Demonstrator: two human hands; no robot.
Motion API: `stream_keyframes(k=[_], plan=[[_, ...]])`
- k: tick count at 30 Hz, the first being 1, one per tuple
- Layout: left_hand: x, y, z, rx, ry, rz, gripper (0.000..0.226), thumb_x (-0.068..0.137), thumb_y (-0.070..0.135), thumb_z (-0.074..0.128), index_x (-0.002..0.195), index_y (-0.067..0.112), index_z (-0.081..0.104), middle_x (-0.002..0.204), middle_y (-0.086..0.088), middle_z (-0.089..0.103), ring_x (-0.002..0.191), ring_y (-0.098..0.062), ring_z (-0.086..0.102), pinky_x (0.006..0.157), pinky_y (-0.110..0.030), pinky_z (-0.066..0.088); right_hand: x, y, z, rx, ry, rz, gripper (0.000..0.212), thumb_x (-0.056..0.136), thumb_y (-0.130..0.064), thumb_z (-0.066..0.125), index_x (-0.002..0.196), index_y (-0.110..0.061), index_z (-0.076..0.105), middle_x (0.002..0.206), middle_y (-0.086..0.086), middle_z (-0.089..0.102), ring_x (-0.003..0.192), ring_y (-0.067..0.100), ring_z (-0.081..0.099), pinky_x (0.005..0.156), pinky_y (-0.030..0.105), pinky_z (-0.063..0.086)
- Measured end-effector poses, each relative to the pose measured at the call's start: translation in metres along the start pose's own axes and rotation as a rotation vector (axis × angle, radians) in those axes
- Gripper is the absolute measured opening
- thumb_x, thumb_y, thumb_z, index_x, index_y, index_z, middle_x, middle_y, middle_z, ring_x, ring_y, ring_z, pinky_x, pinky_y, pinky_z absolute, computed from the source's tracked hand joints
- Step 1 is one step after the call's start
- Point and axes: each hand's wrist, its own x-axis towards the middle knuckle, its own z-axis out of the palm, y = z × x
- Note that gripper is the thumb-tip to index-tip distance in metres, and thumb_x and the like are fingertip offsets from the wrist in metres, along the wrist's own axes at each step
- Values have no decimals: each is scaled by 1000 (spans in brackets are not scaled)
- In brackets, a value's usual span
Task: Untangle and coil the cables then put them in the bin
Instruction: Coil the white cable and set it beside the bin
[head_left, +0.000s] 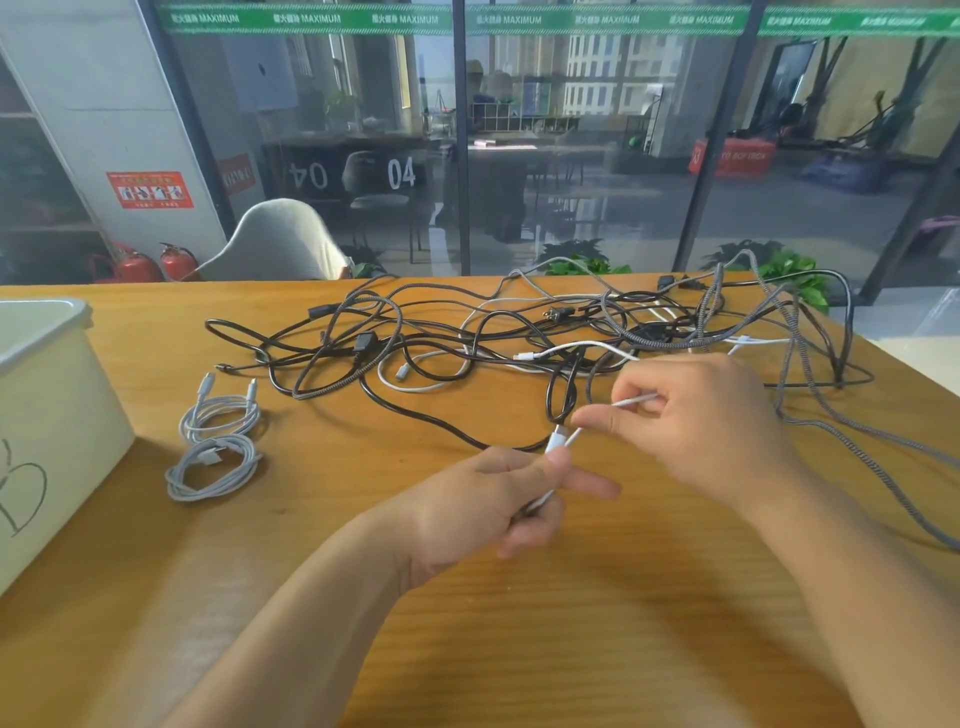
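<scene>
Both my left hand (498, 499) and right hand (706, 421) pinch one white cable (631, 401) near the bench's (571, 649) middle; tangle (545, 332) toward far edge.

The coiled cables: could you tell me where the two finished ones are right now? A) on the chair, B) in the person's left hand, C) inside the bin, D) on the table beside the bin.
D: both coiled cables lie on the table just right of the bin, while both hands hold a white cable.
</scene>
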Motion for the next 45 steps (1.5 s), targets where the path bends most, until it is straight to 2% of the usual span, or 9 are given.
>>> stream_keyframes(k=[6, 13, 15, 20, 23, 25, 28, 34, 45], plan=[[4, -4, -1, -2, 120, -55, 52, 111, 52, 27, 130, 26, 67, 59, 7, 48, 58, -14, 34, 64, -28, 35, -7, -24, 13, 320, -62, 85, 41, 94, -61, 64, 71, -28, 72, 45, -8, 40, 47, 13, 38, 49, 26, 29], [6, -7, -9, -146, 318, 29, 59, 110, 55, 24, 107, 25, 74, 68, -8, 53, 57, -14, 33, 75, -33, 34, -10, -40, 14, 758, -397, 263, 30, 108, -30, 52, 93, -19, 77, 57, -7, 51, 52, 13, 42, 52, 28, 37], [9, -10, -9, -228, 374, 53, 54, 110, 54, 26, 117, 31, 75, 70, -7, 51, 60, -14, 40, 75, -32, 36, -13, -44, 15, 829, -510, 276, 30, 110, -24, 48, 98, -12, 73, 60, -2, 54, 52, 17, 45, 51, 28, 39], [10, -9, -10, -497, 383, 112, 52, 109, 50, 30, 130, 23, 69, 90, -8, 70, 71, -30, 51, 69, -31, 48, -22, -59, 22, 898, -764, 242, 32, 114, -25, 38, 105, -10, 64, 63, 0, 57, 50, 17, 51, 55, 28, 46], [8, -3, -10, -638, 325, 149, 54, 109, 49, 29, 135, 18, 65, 99, -7, 72, 73, -19, 61, 62, -32, 46, -26, -65, 27, 938, -875, 226, 34, 113, -31, 36, 106, -11, 62, 66, 2, 53, 51, 15, 48, 56, 30, 48], [8, 0, -9, -714, 283, 182, 54, 110, 46, 29, 137, 14, 64, 98, -7, 72, 80, -17, 65, 75, -29, 52, -27, -66, 31, 948, -940, 232, 37, 113, -35, 36, 109, -9, 62, 67, 1, 47, 50, 13, 41, 52, 28, 48], [4, 4, -10, -739, 262, 219, 53, 110, 43, 31, 137, 12, 64, 83, -3, 65, 67, -15, 59, 69, -26, 50, -28, -62, 39, 913, -1020, 262, 43, 112, -40, 35, 108, -9, 64, 67, -3, 40, 50, 10, 33, 44, 23, 37], [-1, 9, -12, -746, 207, 247, 52, 109, 39, 36, 127, 5, 71, 57, 6, 22, 42, -7, 19, 45, -24, 21, -21, -46, 39, 807, -951, 214, 51, 103, -52, 45, 91, -11, 71, 58, -8, 31, 48, 9, 25, 46, 21, 22], [-10, 11, -17, -464, 14, 68, 55, 101, 43, 39, 107, 4, 77, 52, 10, 19, 42, -5, 18, 43, -20, 20, -1, 13, 11, 470, -603, 304, 44, 86, -71, 66, 82, -29, 78, 85, 14, 71, 75, 28, 60, 79, 49, 49]])
